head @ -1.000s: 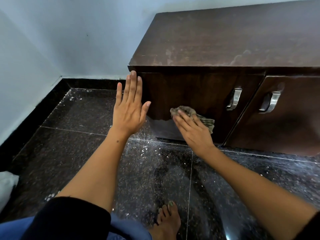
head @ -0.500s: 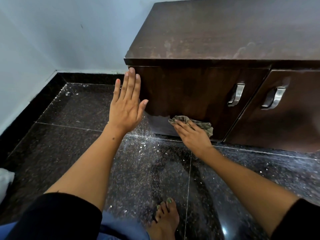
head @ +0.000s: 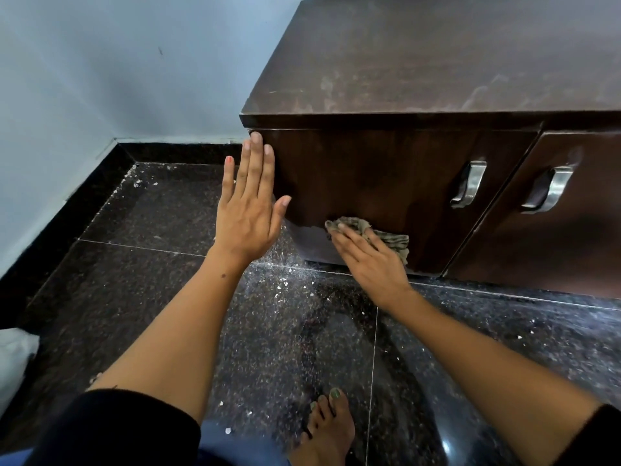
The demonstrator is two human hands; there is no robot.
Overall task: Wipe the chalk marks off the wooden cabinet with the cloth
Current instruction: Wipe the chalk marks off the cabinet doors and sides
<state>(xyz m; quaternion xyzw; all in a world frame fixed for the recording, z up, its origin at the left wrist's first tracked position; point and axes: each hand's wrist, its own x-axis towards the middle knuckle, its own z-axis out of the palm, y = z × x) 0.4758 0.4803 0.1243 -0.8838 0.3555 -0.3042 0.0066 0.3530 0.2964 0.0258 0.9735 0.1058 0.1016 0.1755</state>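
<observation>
From where I stand, nothing here can be read: no words, labels, brand names, numbers or signs. The pale smears on the cabinet [head: 386,183] above the right hand [head: 373,264] are shapeless chalk marks [head: 307,232], not letters.

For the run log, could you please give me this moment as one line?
right hand presses cloth low on cabinet door | left hand open, flat at cabinet corner | pale smears on top
</observation>
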